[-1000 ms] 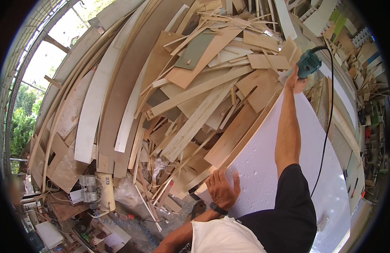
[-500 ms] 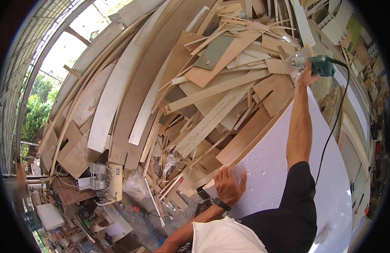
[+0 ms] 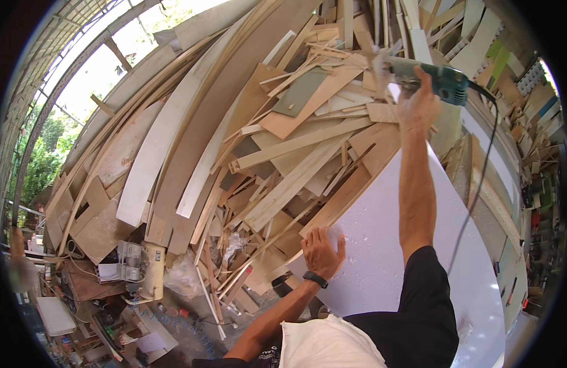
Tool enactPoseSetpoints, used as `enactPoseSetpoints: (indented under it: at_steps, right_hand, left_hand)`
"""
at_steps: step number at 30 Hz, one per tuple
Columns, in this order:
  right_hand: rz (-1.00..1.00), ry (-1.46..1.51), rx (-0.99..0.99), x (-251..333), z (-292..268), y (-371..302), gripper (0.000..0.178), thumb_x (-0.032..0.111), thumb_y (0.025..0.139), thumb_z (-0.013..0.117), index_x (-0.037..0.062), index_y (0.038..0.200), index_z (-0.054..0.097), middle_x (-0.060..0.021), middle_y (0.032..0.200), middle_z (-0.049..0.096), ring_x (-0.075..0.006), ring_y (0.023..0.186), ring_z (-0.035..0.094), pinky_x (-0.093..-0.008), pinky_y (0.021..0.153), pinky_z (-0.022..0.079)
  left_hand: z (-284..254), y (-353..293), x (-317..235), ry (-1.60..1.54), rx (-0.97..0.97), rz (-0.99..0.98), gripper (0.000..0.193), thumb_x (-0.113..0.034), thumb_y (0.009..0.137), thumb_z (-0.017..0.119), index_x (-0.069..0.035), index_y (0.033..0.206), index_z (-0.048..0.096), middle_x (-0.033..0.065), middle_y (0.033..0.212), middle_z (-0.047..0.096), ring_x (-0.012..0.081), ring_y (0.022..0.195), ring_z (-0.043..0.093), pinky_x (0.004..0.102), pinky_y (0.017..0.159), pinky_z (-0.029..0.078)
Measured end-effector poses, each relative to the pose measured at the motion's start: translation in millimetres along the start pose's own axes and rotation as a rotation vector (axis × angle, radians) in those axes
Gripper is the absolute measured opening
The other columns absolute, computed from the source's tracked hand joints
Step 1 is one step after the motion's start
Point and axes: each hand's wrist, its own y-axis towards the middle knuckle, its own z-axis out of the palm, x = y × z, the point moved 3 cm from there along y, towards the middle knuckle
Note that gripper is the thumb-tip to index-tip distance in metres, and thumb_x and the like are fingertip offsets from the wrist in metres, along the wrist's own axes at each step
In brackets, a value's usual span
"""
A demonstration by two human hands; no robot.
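A trim router (image 3: 427, 80) with a teal motor body and a silver front is in my right hand (image 3: 418, 98), whose fingers wrap round its middle. My right arm is stretched far forward, and the router is beyond the far tip of a large white panel (image 3: 381, 245). Blur hides the router's front end. My left hand (image 3: 322, 253) lies on the panel near its left edge, fingers forward and thumb apart, holding no tool. A dark band (image 3: 316, 279) is round the left wrist. The router's black cord (image 3: 489, 147) trails back over the panel's right side.
A heap of wood offcuts (image 3: 308, 159) fills the space beyond and left of the panel. Long curved boards (image 3: 197, 110) lean at the left. A cream-coloured machine (image 3: 151, 273) and a clear plastic bag (image 3: 182, 274) are at lower left. More scraps stand at the right.
My right hand has swung the router leftward and slightly farther off, away from the panel's tip. My left hand stays on the panel; the whole view has shifted a little.
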Motion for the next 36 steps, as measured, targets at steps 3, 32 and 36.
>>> enactPoseSetpoints:
  at_steps: [3, 32, 36]
  right_hand:
    - [-0.091, -0.015, -0.018, 7.2, 48.2, -42.8, 0.033, -0.002, 0.077, 0.077, 0.006, 0.105, 0.063, -0.0031, 0.098, 0.066, -0.0204, 0.089, 0.065, -0.0384, 0.08, 0.055]
    - [0.175, -0.093, 0.184, 16.8, 159.6, -308.5, 0.046, 0.0, 0.07, 0.086, 0.0028, 0.11, 0.062, -0.0059, 0.104, 0.065, -0.0189, 0.093, 0.064, -0.038, 0.087, 0.052]
    - [0.187, -0.226, 0.057, 55.9, 183.7, -326.5, 0.051, 0.0, 0.071, 0.085, 0.0005, 0.115, 0.059, -0.0067, 0.107, 0.065, -0.0178, 0.098, 0.062, -0.0368, 0.089, 0.052]
  left_hand:
    - [-3.3, 3.1, -4.9, -0.062, -0.005, -0.044, 0.04, -0.032, 0.086, 0.072, -0.003, 0.11, 0.06, 0.0151, 0.104, 0.059, 0.0342, 0.103, 0.057, 0.0476, 0.09, 0.041]
    - [64.9, 190.7, -119.8, -1.449, 0.467, -0.403, 0.04, -0.032, 0.097, 0.063, -0.001, 0.122, 0.065, 0.017, 0.115, 0.073, 0.0276, 0.1, 0.068, 0.0417, 0.086, 0.052]
    - [16.6, 229.1, 11.3, -1.308, 0.265, -0.443, 0.039, -0.031, 0.098, 0.062, -0.002, 0.123, 0.065, 0.0164, 0.113, 0.074, 0.0261, 0.096, 0.069, 0.0408, 0.084, 0.053]
